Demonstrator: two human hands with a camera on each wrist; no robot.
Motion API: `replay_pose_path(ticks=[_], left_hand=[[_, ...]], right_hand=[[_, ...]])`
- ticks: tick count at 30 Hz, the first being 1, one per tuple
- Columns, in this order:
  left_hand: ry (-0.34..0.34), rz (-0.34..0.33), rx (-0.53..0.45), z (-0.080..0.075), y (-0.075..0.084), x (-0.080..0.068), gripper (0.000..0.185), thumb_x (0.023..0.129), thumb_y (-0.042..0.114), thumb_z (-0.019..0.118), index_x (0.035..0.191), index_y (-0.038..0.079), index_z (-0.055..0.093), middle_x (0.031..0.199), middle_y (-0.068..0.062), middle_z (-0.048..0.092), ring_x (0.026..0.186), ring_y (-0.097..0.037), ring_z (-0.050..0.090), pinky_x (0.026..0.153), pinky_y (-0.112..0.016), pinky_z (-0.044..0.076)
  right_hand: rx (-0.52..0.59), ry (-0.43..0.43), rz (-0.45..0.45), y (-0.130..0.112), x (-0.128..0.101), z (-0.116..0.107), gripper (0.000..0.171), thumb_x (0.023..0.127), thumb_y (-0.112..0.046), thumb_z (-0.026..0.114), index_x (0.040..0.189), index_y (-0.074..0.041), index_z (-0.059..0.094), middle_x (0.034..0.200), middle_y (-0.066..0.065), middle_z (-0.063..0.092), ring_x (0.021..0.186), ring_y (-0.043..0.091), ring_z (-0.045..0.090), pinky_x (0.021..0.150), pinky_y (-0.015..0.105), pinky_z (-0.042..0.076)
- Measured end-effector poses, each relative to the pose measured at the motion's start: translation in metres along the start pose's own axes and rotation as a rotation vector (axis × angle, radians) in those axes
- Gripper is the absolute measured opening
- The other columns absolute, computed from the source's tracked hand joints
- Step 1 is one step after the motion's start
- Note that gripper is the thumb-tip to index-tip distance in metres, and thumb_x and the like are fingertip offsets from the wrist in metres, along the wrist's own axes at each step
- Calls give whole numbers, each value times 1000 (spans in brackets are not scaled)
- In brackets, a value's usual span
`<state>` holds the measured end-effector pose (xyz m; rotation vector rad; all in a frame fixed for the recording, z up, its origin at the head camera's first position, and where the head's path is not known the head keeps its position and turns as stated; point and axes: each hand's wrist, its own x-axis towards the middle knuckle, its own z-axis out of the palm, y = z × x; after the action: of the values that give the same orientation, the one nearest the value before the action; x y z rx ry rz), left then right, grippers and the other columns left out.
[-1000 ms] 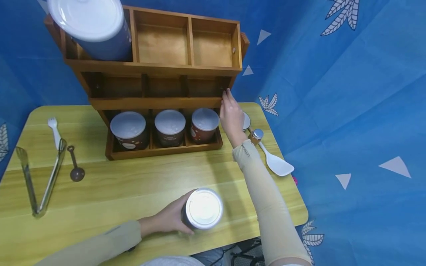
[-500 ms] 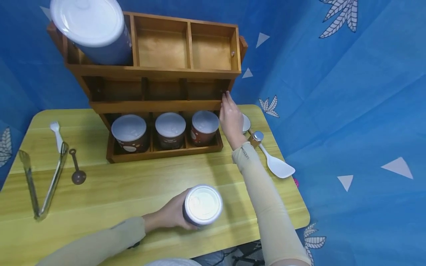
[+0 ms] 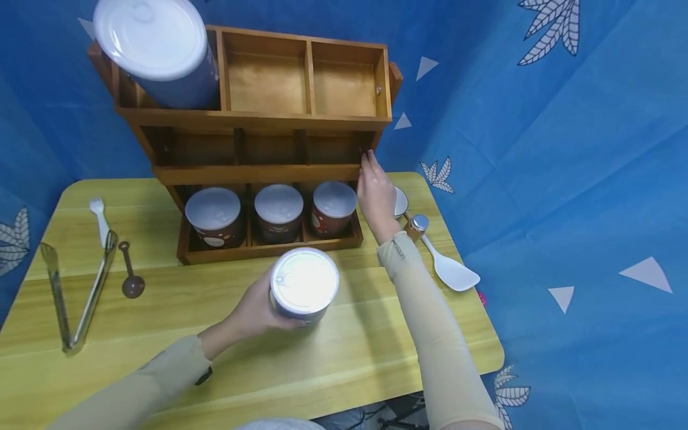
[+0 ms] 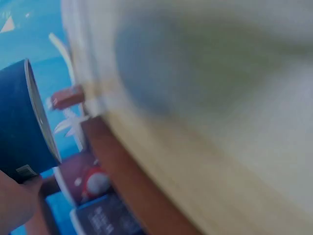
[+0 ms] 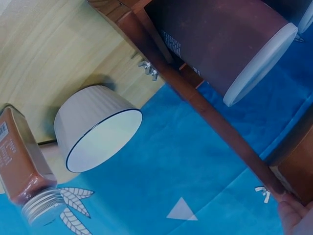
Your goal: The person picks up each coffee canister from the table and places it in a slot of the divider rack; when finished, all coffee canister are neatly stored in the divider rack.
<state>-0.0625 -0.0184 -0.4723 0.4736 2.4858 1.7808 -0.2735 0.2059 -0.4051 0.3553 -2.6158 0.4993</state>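
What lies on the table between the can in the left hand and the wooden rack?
In the head view, only bare table lies between the can, gripped by the left hand, and the wooden rack.

Both arms in long, close-fitting beige sleeves reaching the wrists; bare left hand (image 3: 252,310) and right hand (image 3: 376,194); small dark lettering at right cuff; dark band at left wrist
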Motion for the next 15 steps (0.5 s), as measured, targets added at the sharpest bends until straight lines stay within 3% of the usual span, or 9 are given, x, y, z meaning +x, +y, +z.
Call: replay_pose_path(ticks=[5,10,15], left_hand=[[69,17,-3,-22,20,11,120,53,17,97,153,24,30,149,-8,47,139,-31,43,118,-59,29],[138,92,23,-42,41,27,120,52,14,97,152,24,31,147,-8,48,137,-28,45,117,-56,33],[160,97,63,-63,65,41,118,55,15,97,152,29,29,148,-4,47,138,-25,44,114,-56,37]], right_hand=[[-4,-6,-6,0,-1,0,40,105,-17,43,142,-4,51,151,11,47,127,29,59,97,41,55],[-4,3,-12,1,-1,-1,40,104,-16,43,141,-4,52,151,11,47,127,30,58,97,42,55],[-1,3,-17,0,-1,-1,40,104,-16,44,141,-3,51,151,12,47,128,29,58,98,42,54]])
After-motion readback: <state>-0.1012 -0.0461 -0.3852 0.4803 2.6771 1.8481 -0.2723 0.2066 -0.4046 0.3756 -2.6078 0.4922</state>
